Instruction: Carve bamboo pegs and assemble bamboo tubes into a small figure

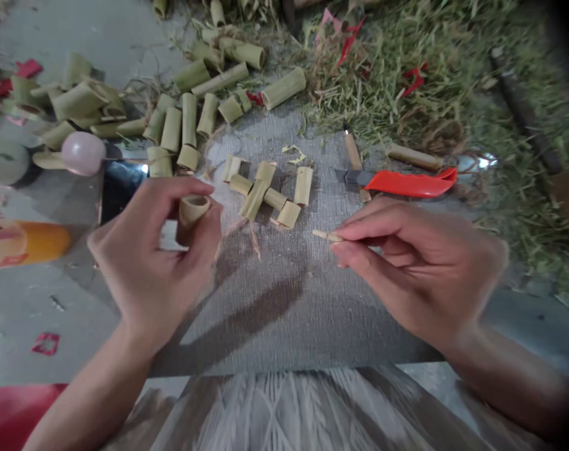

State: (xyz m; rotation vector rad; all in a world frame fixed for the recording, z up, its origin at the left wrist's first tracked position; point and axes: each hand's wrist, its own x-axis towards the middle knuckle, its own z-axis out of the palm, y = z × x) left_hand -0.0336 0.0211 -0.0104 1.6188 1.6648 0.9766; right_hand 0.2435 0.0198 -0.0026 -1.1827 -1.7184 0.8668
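A short hollow bamboo tube (186, 220) is held in my left hand (159, 250), with fingers and thumb wrapped round it and its round opening facing up. My right hand (401, 257) pinches a thin pale sliver of bamboo or wood (322, 235) between thumb and fingertips, pointing left. Between the hands, farther back on the grey cloth-textured board (265, 313), lies a crossed bamboo piece (257, 195). Small split bamboo pieces (303, 186) rest around it. An orange-red utility knife (409, 183) lies just beyond my right hand, its grey end toward the left.
Cut bamboo tubes (170, 128) are heaped at the back left. Shredded green shavings (382, 81) cover the back right. A small wooden-handled carving tool (353, 150) lies behind the knife. At left are a dark phone (119, 185), a pinkish ball (83, 153) and an orange-ended bottle-like object (40, 241).
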